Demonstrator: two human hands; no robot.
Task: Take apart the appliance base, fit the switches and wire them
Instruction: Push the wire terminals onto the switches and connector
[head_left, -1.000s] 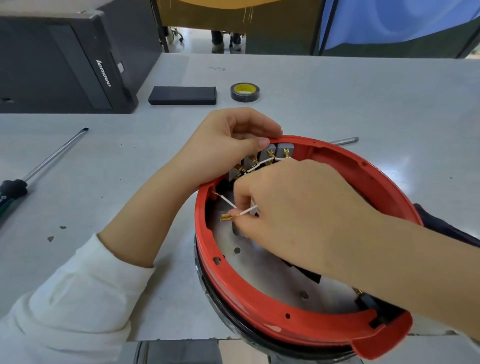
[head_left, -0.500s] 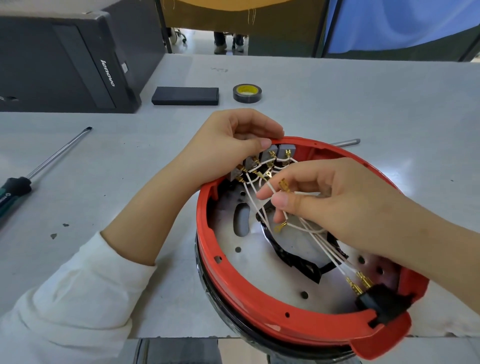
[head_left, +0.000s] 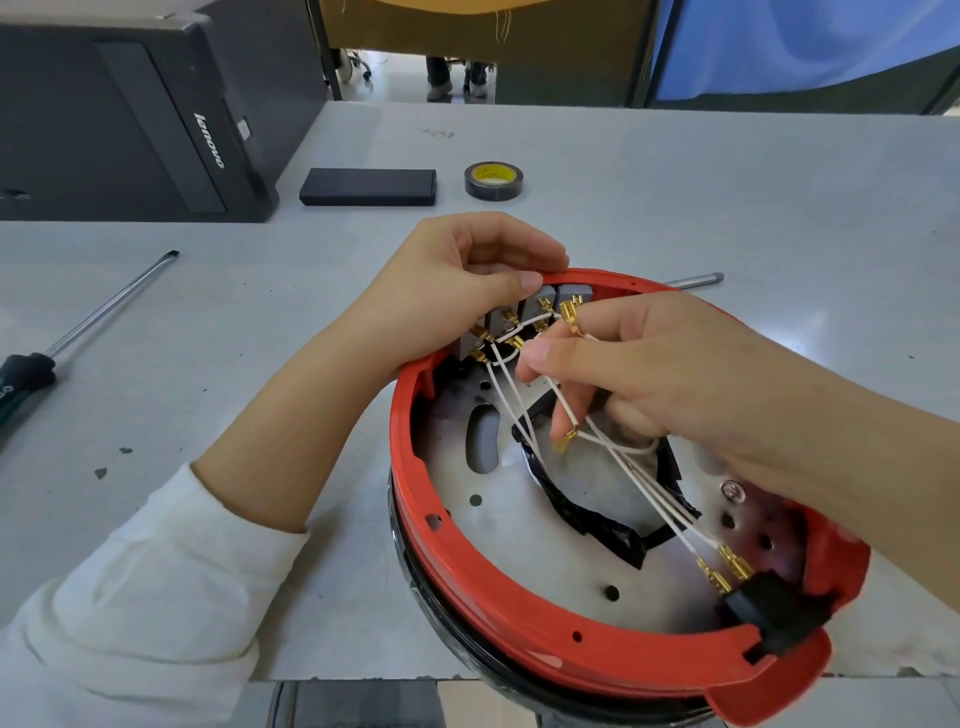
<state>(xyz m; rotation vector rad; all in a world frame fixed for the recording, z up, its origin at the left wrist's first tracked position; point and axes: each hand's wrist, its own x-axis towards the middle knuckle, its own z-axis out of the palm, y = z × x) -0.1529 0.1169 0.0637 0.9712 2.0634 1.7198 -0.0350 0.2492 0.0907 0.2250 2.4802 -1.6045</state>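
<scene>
1. Wiring is the step in hand: the red appliance base (head_left: 545, 639) sits at the table's near edge, grey switches (head_left: 524, 319) already seated in its far rim.
2. The left hand (head_left: 457, 291) grips that rim, thumb pressed on the switches.
3. The right hand (head_left: 654, 374) pinches white wires (head_left: 649, 493) — one brass connector (head_left: 569, 317) raised near the switches.
4. Next, I judge — align this connector squarely with a free switch tab and push it home.

Workshop, bench (head_left: 727, 208), screwdriver (head_left: 93, 317), elec. tape (head_left: 493, 180), PC (head_left: 130, 119)
</scene>
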